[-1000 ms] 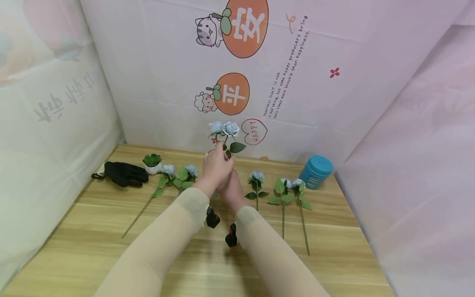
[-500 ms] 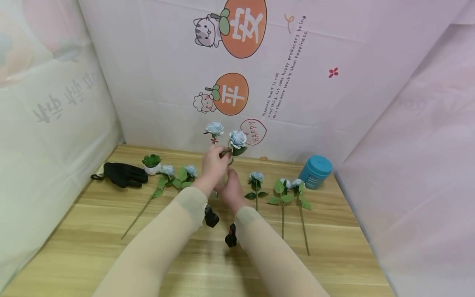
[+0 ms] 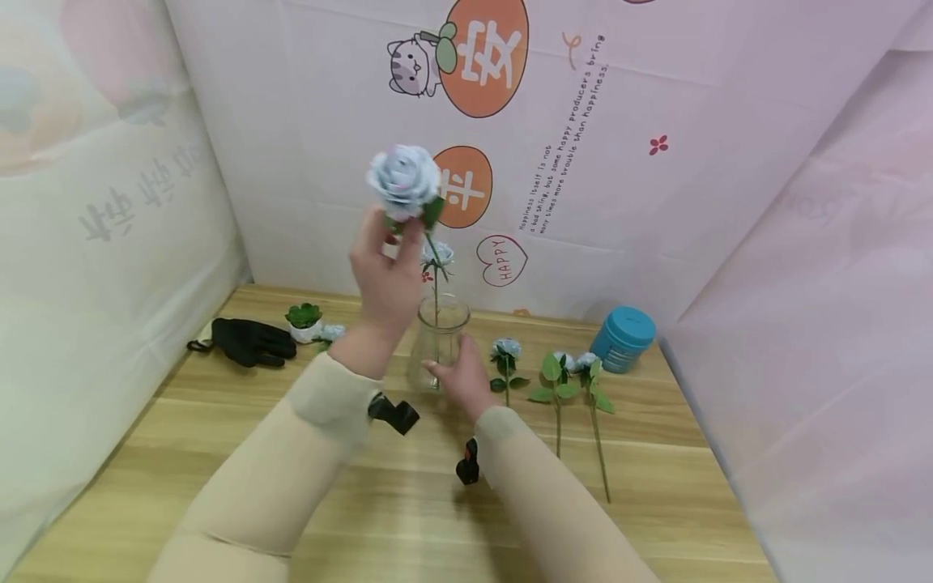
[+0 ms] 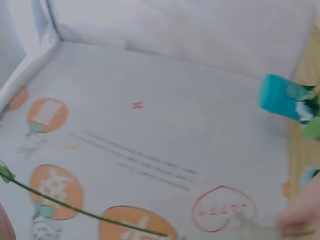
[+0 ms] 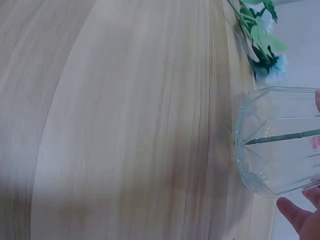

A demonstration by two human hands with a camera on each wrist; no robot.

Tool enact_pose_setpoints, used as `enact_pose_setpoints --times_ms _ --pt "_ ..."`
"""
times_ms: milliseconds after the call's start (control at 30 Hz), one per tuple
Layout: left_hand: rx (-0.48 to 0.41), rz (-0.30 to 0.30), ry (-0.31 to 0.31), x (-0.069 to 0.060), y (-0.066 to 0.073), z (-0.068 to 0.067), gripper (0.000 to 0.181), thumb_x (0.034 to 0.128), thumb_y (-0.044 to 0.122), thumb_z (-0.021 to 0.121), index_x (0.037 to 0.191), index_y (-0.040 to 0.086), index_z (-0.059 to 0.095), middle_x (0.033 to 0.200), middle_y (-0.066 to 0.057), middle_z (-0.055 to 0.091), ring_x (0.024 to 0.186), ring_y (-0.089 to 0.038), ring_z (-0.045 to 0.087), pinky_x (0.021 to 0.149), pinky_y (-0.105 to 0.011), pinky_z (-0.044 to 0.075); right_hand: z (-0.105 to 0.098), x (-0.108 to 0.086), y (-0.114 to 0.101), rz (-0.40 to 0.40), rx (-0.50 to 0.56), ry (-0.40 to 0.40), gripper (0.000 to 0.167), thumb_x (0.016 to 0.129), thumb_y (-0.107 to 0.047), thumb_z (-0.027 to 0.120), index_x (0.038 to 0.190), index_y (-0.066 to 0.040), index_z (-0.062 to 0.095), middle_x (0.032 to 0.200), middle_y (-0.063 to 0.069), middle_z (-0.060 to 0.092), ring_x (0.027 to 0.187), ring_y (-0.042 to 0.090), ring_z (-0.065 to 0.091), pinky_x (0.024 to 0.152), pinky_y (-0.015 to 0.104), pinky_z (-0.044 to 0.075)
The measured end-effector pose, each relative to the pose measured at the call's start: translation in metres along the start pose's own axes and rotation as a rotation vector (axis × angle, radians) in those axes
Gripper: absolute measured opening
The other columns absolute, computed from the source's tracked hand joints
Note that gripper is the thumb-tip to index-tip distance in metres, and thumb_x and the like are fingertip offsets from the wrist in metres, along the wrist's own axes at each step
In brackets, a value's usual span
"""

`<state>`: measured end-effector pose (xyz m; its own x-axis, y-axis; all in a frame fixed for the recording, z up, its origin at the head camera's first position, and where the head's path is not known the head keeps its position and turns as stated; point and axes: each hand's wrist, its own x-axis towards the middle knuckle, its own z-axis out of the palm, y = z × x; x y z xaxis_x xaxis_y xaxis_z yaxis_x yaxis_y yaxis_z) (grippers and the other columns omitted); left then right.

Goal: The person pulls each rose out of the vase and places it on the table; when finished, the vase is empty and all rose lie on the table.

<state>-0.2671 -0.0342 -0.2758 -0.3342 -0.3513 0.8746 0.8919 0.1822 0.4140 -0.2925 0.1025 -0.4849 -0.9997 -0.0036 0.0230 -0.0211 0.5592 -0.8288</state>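
Note:
A pale blue rose point(image 3: 403, 182) with green leaves is pinched near its head by my left hand point(image 3: 386, 275), raised high in front of the back wall. Its thin stem point(image 4: 85, 212) slants across the left wrist view, with the lower end free. A clear glass vase point(image 3: 444, 325) stands below, gripped at its side by my right hand point(image 3: 468, 376). Inside it is a second blue rose point(image 3: 437, 254), its head above the rim. In the right wrist view that rose's stem point(image 5: 280, 138) reaches close to the vase base. Only fingertips of the right hand show there.
On the wooden table, several blue roses lie right of the vase, one point(image 3: 506, 350) nearest it. A blue tub point(image 3: 623, 338) stands at the back right. At the left are a small potted succulent point(image 3: 303, 321), a black glove point(image 3: 253, 342) and another rose point(image 3: 333, 333), partly hidden.
My left hand has moved up and left with a rose, away from the vase mouth. The other rose stays in the vase. My right hand remains on the vase, its thumb now spread lower.

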Motion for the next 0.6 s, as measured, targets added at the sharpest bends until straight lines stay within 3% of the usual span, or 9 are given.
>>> enact_pose_setpoints --times_ms 33,100,200,267,333,400,467,500,600 --pt "0.002 0.006 0.043 0.007 0.002 -0.004 0.009 0.0926 -0.001 0.064 0.099 -0.006 0.065 0.094 -0.014 0.069 0.080 -0.022 0.060 0.064 -0.029 0.039 -0.003 0.000 0.002 0.009 -0.004 0.001 0.094 0.086 -0.043 0.077 0.154 -0.007 0.025 0.156 0.014 0.031 0.140 0.032 0.032 0.112 0.048 0.031" --pt "0.048 -0.052 0.082 0.017 -0.001 -0.016 0.010 0.0942 0.001 0.064 0.098 -0.007 0.067 0.092 -0.013 0.070 0.079 -0.017 0.058 0.062 -0.026 0.038 -0.008 0.001 0.008 0.016 -0.013 0.011 0.094 0.085 -0.045 0.077 0.154 -0.008 0.025 0.156 0.013 0.031 0.141 0.032 0.032 0.112 0.047 0.031" --pt "0.132 -0.312 0.011 0.024 -0.014 -0.032 0.015 0.0958 0.008 0.065 0.098 -0.005 0.070 0.088 -0.013 0.069 0.071 -0.012 0.054 0.058 -0.025 0.037 -0.017 0.004 0.016 0.003 -0.011 0.032 0.093 0.086 -0.043 0.077 0.154 -0.006 0.025 0.155 0.015 0.031 0.141 0.033 0.031 0.112 0.048 0.031" --pt "0.229 -0.549 -0.155 0.020 -0.029 -0.045 0.017 0.0965 0.013 0.065 0.103 -0.002 0.072 0.090 -0.013 0.068 0.070 -0.013 0.051 0.058 -0.024 0.039 -0.022 0.004 0.020 -0.002 -0.014 0.040 0.093 0.086 -0.042 0.077 0.153 -0.004 0.026 0.155 0.016 0.032 0.141 0.033 0.032 0.112 0.048 0.032" --pt "0.322 -0.788 -0.381 0.009 -0.046 -0.054 0.020 0.0963 0.015 0.065 0.107 0.000 0.071 0.096 -0.014 0.068 0.074 -0.018 0.053 0.062 -0.027 0.045 -0.026 0.004 0.022 -0.002 -0.015 0.036 0.092 0.086 -0.041 0.077 0.153 -0.004 0.026 0.154 0.016 0.032 0.140 0.033 0.032 0.112 0.048 0.032" --pt "0.421 -0.948 -0.627 -0.010 -0.065 -0.061 0.024 0.0957 0.017 0.064 0.113 0.001 0.070 0.108 -0.017 0.067 0.086 -0.024 0.057 0.072 -0.034 0.050 -0.028 0.003 0.023 0.001 -0.010 0.026 0.092 0.086 -0.040 0.077 0.153 -0.005 0.025 0.155 0.016 0.031 0.141 0.032 0.031 0.112 0.047 0.032" --pt "0.494 -1.023 -0.817 -0.036 -0.085 -0.066 0.029 0.0955 0.017 0.064 0.119 0.000 0.067 0.120 -0.018 0.064 0.100 -0.029 0.058 0.083 -0.040 0.052 -0.029 0.002 0.023 0.001 -0.012 0.018 0.092 0.087 -0.040 0.077 0.153 -0.006 0.024 0.155 0.015 0.031 0.141 0.031 0.031 0.112 0.046 0.032" --pt "0.528 -1.045 -0.870 -0.049 -0.093 -0.068 0.029 0.0948 0.016 0.064 0.118 -0.001 0.068 0.121 -0.020 0.063 0.102 -0.032 0.059 0.085 -0.043 0.052 -0.029 0.002 0.022 -0.002 -0.013 0.015 0.092 0.087 -0.040 0.076 0.154 -0.006 0.023 0.156 0.015 0.030 0.141 0.031 0.031 0.112 0.046 0.033" --pt "0.631 -1.046 -0.934 -0.089 -0.114 -0.072 0.030 0.0941 0.016 0.065 0.118 -0.002 0.069 0.124 -0.020 0.063 0.106 -0.034 0.060 0.087 -0.045 0.052 -0.029 0.000 0.022 -0.012 -0.019 0.011 0.094 0.087 -0.040 0.076 0.155 -0.007 0.021 0.156 0.014 0.029 0.141 0.030 0.031 0.111 0.046 0.034"
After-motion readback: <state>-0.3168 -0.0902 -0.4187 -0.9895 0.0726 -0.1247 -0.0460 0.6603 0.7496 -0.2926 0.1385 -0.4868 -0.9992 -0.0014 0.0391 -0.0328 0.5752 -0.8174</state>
